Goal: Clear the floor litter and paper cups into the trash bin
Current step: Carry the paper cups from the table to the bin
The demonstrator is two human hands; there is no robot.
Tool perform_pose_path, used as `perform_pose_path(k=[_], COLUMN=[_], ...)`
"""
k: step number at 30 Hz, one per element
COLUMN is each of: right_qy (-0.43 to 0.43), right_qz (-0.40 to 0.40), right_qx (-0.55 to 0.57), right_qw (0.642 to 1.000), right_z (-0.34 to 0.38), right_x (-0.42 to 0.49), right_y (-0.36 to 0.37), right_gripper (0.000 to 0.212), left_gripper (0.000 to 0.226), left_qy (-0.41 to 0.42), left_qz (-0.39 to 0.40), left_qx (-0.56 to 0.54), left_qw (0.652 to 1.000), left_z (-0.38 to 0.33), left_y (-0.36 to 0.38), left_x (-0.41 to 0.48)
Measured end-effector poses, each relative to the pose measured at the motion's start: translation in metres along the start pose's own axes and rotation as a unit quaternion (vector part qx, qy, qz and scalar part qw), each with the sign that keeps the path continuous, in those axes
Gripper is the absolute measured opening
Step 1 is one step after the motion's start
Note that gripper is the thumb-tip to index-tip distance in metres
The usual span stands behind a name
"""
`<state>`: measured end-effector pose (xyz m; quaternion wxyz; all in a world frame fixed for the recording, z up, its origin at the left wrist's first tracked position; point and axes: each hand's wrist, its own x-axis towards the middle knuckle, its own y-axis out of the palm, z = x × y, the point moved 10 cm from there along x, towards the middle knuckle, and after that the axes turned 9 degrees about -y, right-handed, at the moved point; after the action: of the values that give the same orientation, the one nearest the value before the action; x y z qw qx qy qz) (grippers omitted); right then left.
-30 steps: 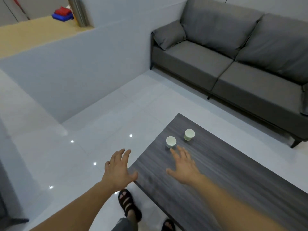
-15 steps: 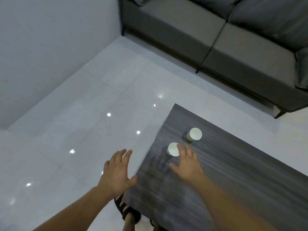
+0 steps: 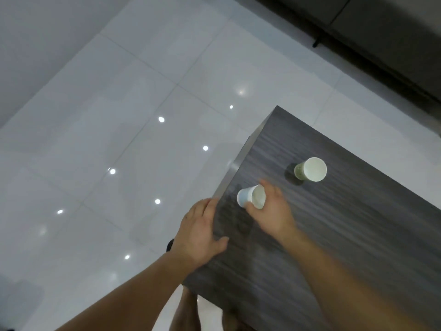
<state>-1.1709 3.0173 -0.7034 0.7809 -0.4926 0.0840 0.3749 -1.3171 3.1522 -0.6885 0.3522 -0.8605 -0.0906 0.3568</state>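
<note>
The near paper cup (image 3: 250, 196) is being gripped by the right hand (image 3: 272, 211), with the thumb under its side and the fingers curled over its rim. The cup is being held tilted, with its mouth turned up toward the camera, just above the table (image 3: 346, 235) near the corner. Motion blur makes it impossible to tell whether its base is touching the wood.

The left hand (image 3: 202, 230) is being held flat over the table's corner, with the fingers straight and close together, the thumb spread, and nothing in it. Whether it is pressing on the surface cannot be told.

The second paper cup (image 3: 311, 169) is being left standing farther along the table, well apart from both hands. Beyond the table, the tiled floor (image 3: 119, 139) and the base of a grey sofa (image 3: 393, 32) are being shown. No litter or trash bin is in view.

For the step to go well, the thin wall should be squeezed only lightly, so that the cup is not crushed. The cup should also be kept mouth-up in case any liquid is left in it. The free left hand could be sent to the second cup, so that both are carried in one trip.

A pale blue pattern is being shown on the held cup and a greenish one on the other. No writing or brand can be read.
</note>
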Motion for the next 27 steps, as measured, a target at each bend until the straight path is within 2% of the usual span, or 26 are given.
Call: perform_pose_path(k=[2,4,7,9,10,12,14,15,18,21,24,27], right_qy=[-0.033,-0.073,-0.098,-0.091,-0.088,-0.081,-0.055,-0.032,0.018,0.037,0.018,-0.024], right_qz=[0.023,0.082,0.148,0.148,0.117,0.002,-0.089,-0.102,-0.052,0.013,0.046,0.100], right_qx=[0.086,0.141,0.165,0.173,0.156,0.044,-0.084,-0.130,-0.193,-0.161,-0.137,-0.145], right_qw=[0.995,0.984,0.970,0.969,0.977,0.996,0.991,0.986,0.980,0.986,0.989,0.984], right_z=[0.025,0.052,0.065,0.052,0.040,0.006,-0.028,-0.045,-0.086,-0.105,-0.093,-0.061], right_x=[-0.013,-0.027,-0.037,-0.030,-0.021,0.004,0.029,0.039,0.062,0.070,0.063,0.042], right_y=[0.003,0.007,0.004,-0.010,-0.026,-0.071,-0.113,-0.125,-0.125,-0.103,-0.075,-0.038], right_gripper=[0.082,0.082,0.089,0.091,0.089,0.082,0.080,0.083,0.093,0.090,0.078,0.071], left_gripper=[0.095,0.094,0.078,0.070,0.070,0.073,0.081,0.084,0.086,0.086,0.086,0.088], left_qy=[0.022,0.046,0.066,0.054,0.037,-0.004,-0.037,-0.047,-0.069,-0.076,-0.089,-0.118], left_qz=[-0.002,0.009,0.034,0.025,0.019,0.013,0.018,0.022,0.019,-0.026,-0.074,-0.093], left_qx=[-0.017,-0.035,-0.062,-0.065,-0.062,-0.060,-0.056,-0.052,-0.053,-0.030,-0.013,-0.059], left_qw=[1.000,0.998,0.995,0.996,0.997,0.998,0.998,0.997,0.996,0.996,0.993,0.987], left_z=[-0.017,-0.034,-0.053,-0.055,-0.052,-0.040,-0.024,-0.017,-0.002,0.005,0.011,0.017], left_y=[-0.007,-0.015,-0.021,-0.024,-0.024,-0.022,-0.020,-0.019,-0.019,-0.031,-0.043,-0.049], left_x=[0.001,0.004,0.008,0.009,0.010,0.013,0.013,0.012,0.000,-0.014,-0.027,-0.045])
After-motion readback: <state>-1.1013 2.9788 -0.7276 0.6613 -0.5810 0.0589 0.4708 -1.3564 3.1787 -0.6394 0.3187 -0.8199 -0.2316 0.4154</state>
